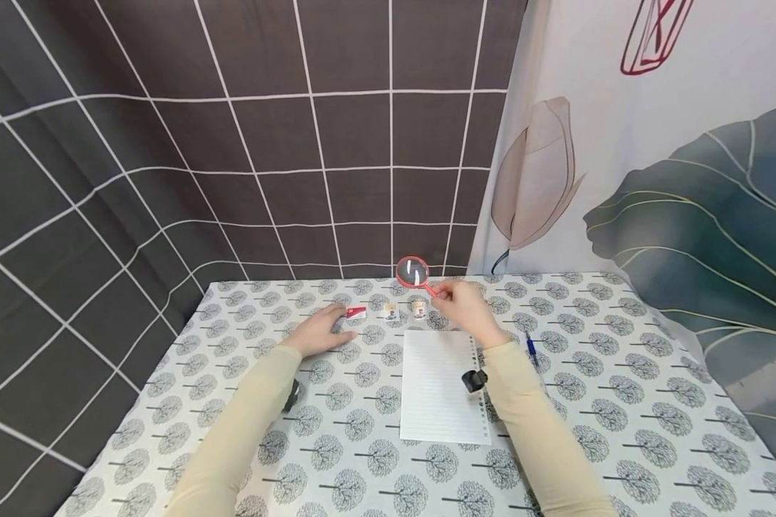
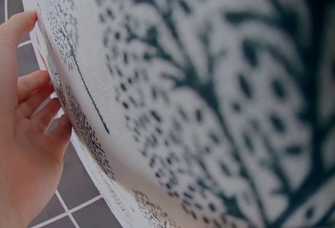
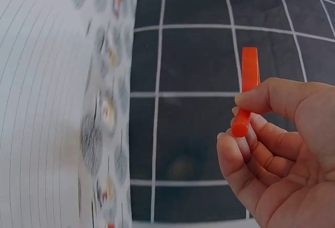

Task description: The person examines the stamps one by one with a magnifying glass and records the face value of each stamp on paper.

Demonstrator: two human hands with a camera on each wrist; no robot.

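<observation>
Raised over the far part of the table, a red-rimmed magnifying glass (image 1: pixel 412 272) is in my right hand (image 1: pixel 464 309). The thumb and fingers pinch its orange-red handle (image 3: pixel 250 71), as the right wrist view shows. My left hand (image 1: pixel 318 333) rests on the tablecloth, thumb spread to the side. Its fingertips lie right at the left edge of a small red-and-white card (image 1: pixel 356 313). To the right of that card are two small pale pieces with printed pictures, one in the middle (image 1: pixel 390 312) and another (image 1: pixel 419 309) below the lens.
A lined loose-leaf pad (image 1: pixel 436 388) lies in front, its punched edge partly under my right forearm. Beyond that forearm is a blue pen (image 1: pixel 532 347). The tree-print tablecloth (image 1: pixel 336 459) ends at a dark checked curtain (image 1: pixel 356 143).
</observation>
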